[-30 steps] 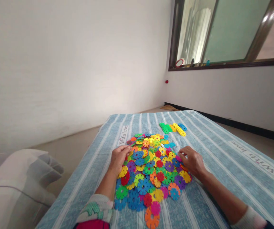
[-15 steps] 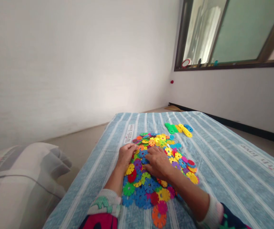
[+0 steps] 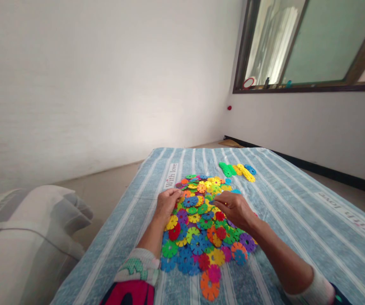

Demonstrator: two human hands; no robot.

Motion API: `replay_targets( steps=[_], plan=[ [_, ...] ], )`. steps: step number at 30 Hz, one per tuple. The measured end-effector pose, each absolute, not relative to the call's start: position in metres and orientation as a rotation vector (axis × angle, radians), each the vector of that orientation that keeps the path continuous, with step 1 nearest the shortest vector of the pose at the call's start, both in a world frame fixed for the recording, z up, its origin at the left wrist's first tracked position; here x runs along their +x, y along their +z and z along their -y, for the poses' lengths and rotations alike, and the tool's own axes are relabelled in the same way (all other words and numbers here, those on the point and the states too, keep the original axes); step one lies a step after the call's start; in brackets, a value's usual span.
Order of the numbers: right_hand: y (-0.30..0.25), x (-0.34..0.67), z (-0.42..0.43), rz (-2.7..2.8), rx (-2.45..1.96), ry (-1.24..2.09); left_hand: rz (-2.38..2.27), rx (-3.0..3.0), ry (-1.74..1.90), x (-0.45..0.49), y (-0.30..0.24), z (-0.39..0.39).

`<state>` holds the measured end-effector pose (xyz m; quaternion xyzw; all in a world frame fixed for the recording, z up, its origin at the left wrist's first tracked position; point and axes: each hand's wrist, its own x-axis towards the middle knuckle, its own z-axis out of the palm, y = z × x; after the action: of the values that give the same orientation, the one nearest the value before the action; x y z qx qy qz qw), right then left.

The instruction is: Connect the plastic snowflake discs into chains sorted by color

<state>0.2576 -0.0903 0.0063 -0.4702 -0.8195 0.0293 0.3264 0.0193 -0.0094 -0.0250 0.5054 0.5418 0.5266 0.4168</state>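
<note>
The right hand [image 3: 233, 208] is lifting back from mid-pile, fingers pinching (on what, I cannot tell); the left hand [image 3: 167, 201] is resting curled on the disc pile [image 3: 203, 231] covering the bed [image 3: 296, 220].

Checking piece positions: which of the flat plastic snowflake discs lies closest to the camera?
The orange plastic snowflake disc, at the pile's near edge, partly under a pink disc; all others lie farther up the striped bedsheet.

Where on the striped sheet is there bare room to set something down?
Bare striped sheet runs right of the disc pile and along its left edge. It is crowded mid-sheet, where the left hand and right hand rest on discs, and by the sorted row beyond.
</note>
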Motion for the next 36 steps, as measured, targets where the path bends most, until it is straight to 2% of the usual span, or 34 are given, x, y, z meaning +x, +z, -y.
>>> replay_targets(
  steps=[18, 27, 36],
  plan=[
    [-0.005, 0.245, 0.109, 2.418, -1.104, -0.052, -1.346, 1.255, 1.328, 0.02, -0.022, 0.011],
    [-0.012, 0.243, 0.107, 2.381, -1.115, -0.149, -1.36, 1.266, 1.321, 0.021, -0.019, 0.012],
    [-0.004, 0.273, 0.092, 1.959, -1.195, 0.303, -1.384, 1.248, 1.314, 0.021, -0.015, 0.012]
  ],
)
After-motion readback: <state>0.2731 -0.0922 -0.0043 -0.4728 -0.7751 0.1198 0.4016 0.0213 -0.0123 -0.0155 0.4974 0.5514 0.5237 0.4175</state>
